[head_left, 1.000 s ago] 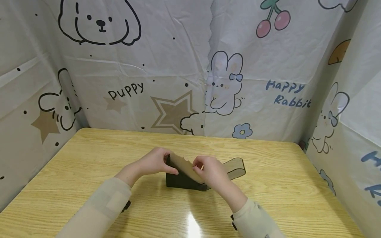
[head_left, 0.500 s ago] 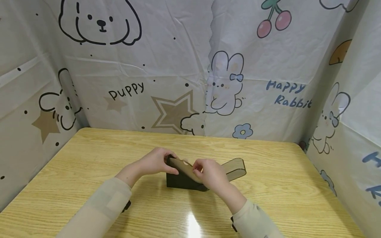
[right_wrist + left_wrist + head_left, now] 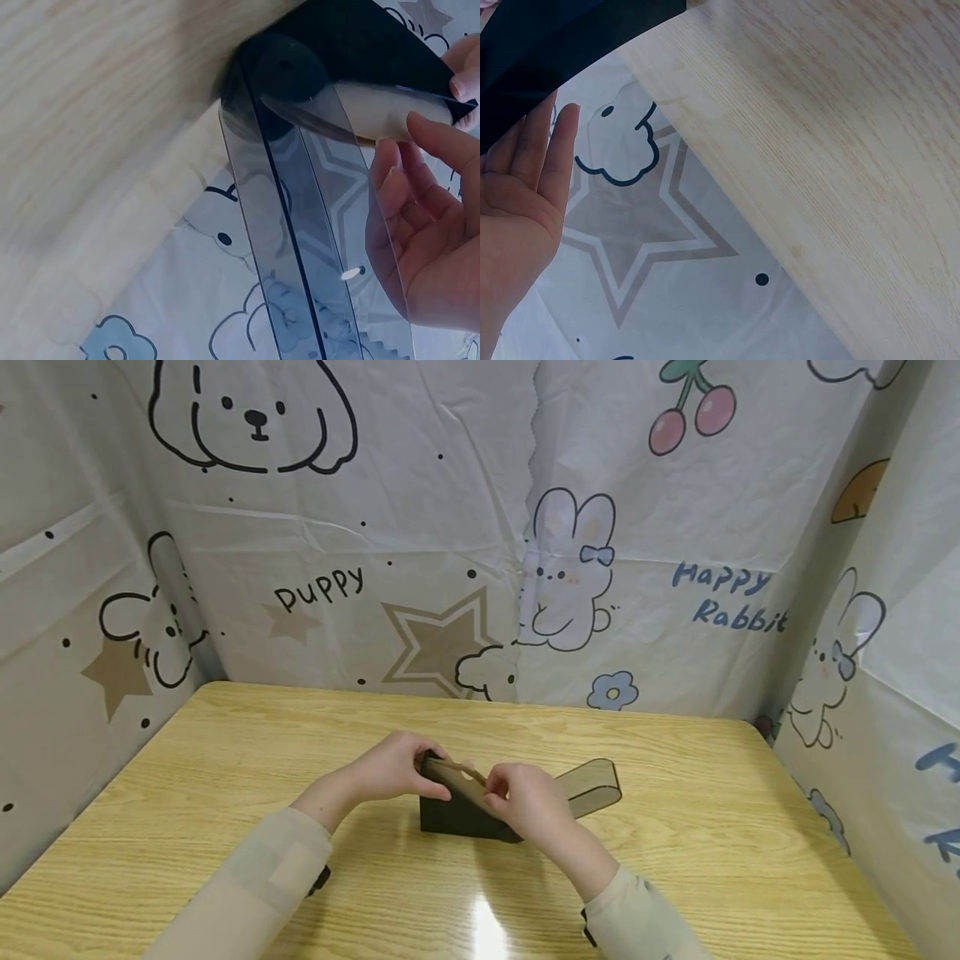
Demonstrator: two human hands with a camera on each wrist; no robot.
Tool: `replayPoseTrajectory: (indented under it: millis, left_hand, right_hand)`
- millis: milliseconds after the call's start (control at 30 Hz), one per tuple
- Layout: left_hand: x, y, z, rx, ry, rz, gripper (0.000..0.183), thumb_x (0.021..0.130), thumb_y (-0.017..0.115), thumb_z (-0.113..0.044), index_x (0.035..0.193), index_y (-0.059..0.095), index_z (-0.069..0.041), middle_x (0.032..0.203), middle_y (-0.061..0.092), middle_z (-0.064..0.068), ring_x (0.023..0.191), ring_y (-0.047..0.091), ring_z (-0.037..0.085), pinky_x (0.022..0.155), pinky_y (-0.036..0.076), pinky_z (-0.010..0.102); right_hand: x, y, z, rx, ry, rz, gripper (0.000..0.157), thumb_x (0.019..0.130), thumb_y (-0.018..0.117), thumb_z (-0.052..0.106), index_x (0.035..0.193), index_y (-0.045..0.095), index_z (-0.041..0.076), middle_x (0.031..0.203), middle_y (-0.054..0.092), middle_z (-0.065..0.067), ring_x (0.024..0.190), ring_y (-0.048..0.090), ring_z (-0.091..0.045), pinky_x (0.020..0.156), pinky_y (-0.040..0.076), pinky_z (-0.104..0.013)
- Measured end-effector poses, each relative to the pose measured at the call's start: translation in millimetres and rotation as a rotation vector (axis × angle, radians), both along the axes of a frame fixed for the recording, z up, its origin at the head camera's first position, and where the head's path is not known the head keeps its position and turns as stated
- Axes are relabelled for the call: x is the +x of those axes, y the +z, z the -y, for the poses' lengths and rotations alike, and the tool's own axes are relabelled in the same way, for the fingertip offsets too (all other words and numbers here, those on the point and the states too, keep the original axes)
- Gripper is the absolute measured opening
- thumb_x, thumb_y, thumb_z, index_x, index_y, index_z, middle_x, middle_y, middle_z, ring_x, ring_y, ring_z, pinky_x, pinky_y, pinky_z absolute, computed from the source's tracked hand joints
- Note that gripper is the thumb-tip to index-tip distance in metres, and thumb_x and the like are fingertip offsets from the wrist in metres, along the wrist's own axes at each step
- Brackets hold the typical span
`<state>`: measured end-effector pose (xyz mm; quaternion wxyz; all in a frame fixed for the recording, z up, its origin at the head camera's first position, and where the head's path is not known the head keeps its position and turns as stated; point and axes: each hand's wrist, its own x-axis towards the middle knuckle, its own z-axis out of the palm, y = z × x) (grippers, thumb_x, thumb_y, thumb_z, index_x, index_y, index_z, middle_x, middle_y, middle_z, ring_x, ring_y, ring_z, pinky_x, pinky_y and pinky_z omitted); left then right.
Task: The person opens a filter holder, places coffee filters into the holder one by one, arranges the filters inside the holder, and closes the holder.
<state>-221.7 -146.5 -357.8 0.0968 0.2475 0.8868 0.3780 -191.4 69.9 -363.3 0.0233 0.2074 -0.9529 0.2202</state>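
Note:
A black box [image 3: 459, 817] with slanted sides rests on the table. Its clear lid [image 3: 594, 782] is swung back to the right; the right wrist view shows the see-through lid [image 3: 315, 247] hinged at the box's low end. Along the box's top lies a thin brown sheet [image 3: 467, 785] with a notched edge. My left hand [image 3: 393, 767] holds the high left end, thumb on the near side and fingers on the far side. My right hand [image 3: 534, 803] pinches the sheet's edge; in the right wrist view a pale curved surface [image 3: 375, 109] shows beside its fingertips.
The light wooden table [image 3: 285, 868] surrounds the box. White cloth [image 3: 420, 527] printed with cartoon animals and stars hangs behind the table's far edge and on both sides.
The brown sheet has sunk lower toward the box, and its raised edge has come down. My right hand has dropped slightly with it. My left hand has stayed in place on the box.

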Motion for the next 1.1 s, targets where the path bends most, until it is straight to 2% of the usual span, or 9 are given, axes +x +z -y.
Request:
replayPoseTrajectory:
  millis: [133, 233, 300, 367, 467, 567, 667, 867, 1100]
  left_hand:
    - [0.5, 0.5, -1, -0.007, 0.009, 0.006, 0.036, 0.073, 0.08, -0.025, 0.101, 0.068, -0.007, 0.086, 0.066, 0.0, 0.069, 0.052, 0.008, 0.062, 0.044, 0.023]
    - [0.7, 0.5, -1, -0.01, 0.014, 0.017, 0.037, 0.073, 0.08, -0.026, 0.104, 0.067, -0.008, 0.086, 0.065, -0.001, 0.069, 0.051, 0.009, 0.062, 0.044, 0.023]
    - [0.6, 0.2, -1, -0.011, 0.018, 0.025, 0.037, 0.073, 0.08, -0.026, 0.104, 0.067, -0.009, 0.085, 0.065, -0.002, 0.068, 0.051, 0.009, 0.062, 0.045, 0.024]
    - [0.3, -0.1, -1, -0.01, 0.015, 0.023, 0.037, 0.073, 0.08, -0.026, 0.104, 0.067, -0.009, 0.083, 0.065, -0.002, 0.067, 0.051, 0.009, 0.062, 0.045, 0.024]
    - [-0.1, -1.0, 0, -0.005, 0.007, 0.021, 0.036, 0.073, 0.08, -0.025, 0.103, 0.067, -0.01, 0.081, 0.065, -0.002, 0.066, 0.051, 0.009, 0.061, 0.045, 0.025]
    - [0.0, -2.4, 1, 0.0, -0.005, 0.024, 0.037, 0.074, 0.08, -0.025, 0.104, 0.067, -0.009, 0.082, 0.065, -0.002, 0.065, 0.051, 0.009, 0.061, 0.045, 0.025]
    - [0.8, -2.6, 1, 0.003, -0.011, 0.028, 0.037, 0.074, 0.08, -0.024, 0.105, 0.067, -0.008, 0.083, 0.065, -0.002, 0.066, 0.051, 0.009, 0.061, 0.046, 0.025]
    - [1.9, -2.8, 1, 0.007, -0.007, 0.022, 0.037, 0.074, 0.079, -0.024, 0.105, 0.066, -0.008, 0.084, 0.066, -0.001, 0.066, 0.051, 0.009, 0.061, 0.046, 0.024]
    - [2.5, -3.9, 1, 0.013, -0.007, 0.011, 0.037, 0.075, 0.079, -0.024, 0.105, 0.066, -0.008, 0.083, 0.066, -0.001, 0.065, 0.051, 0.008, 0.061, 0.046, 0.023]
  right_hand:
    - [3.5, 9.5, -6, -0.001, -0.031, 0.0, 0.006, 0.083, 0.069, 0.019, 0.082, 0.066, 0.014, 0.074, 0.061, 0.004, 0.059, 0.049, -0.008, 0.051, 0.038, -0.023]
    - [9.7, 22.4, -14, -0.004, -0.071, -0.006, 0.009, 0.084, 0.069, 0.022, 0.086, 0.066, 0.014, 0.079, 0.062, 0.002, 0.064, 0.052, -0.01, 0.054, 0.041, -0.025]
    - [13.5, 32.1, -23, -0.005, -0.086, -0.018, 0.015, 0.083, 0.07, 0.025, 0.092, 0.066, 0.013, 0.087, 0.065, 0.0, 0.074, 0.058, -0.014, 0.06, 0.047, -0.029]
    - [16.1, 41.2, -36, 0.006, -0.082, -0.031, 0.025, 0.082, 0.071, 0.028, 0.1, 0.066, 0.011, 0.098, 0.066, -0.003, 0.089, 0.061, -0.019, 0.073, 0.05, -0.036]
    - [16.9, 49.5, -58, 0.049, -0.059, -0.061, 0.041, 0.08, 0.073, 0.031, 0.112, 0.062, 0.008, 0.114, 0.063, -0.009, 0.109, 0.056, -0.029, 0.092, 0.044, -0.048]
    - [16.1, 52.2, -79, 0.089, -0.056, -0.063, 0.053, 0.076, 0.076, 0.03, 0.118, 0.058, 0.004, 0.12, 0.058, -0.014, 0.116, 0.05, -0.035, 0.096, 0.037, -0.055]
    - [13.7, 50.8, -94, 0.109, -0.068, -0.012, 0.055, 0.075, 0.077, 0.025, 0.121, 0.056, 0.003, 0.12, 0.058, -0.016, 0.113, 0.051, -0.036, 0.094, 0.039, -0.054]
    - [6.1, 44.8, -108, 0.032, -0.041, 0.147, 0.047, 0.078, 0.075, 0.016, 0.118, 0.055, 0.0, 0.109, 0.062, -0.012, 0.097, 0.058, -0.026, 0.083, 0.048, -0.042]
    - [2.5, 47.1, -105, -0.062, -0.007, 0.177, 0.042, 0.076, 0.076, 0.016, 0.111, 0.057, 0.003, 0.101, 0.061, -0.007, 0.093, 0.055, -0.02, 0.081, 0.047, -0.038]
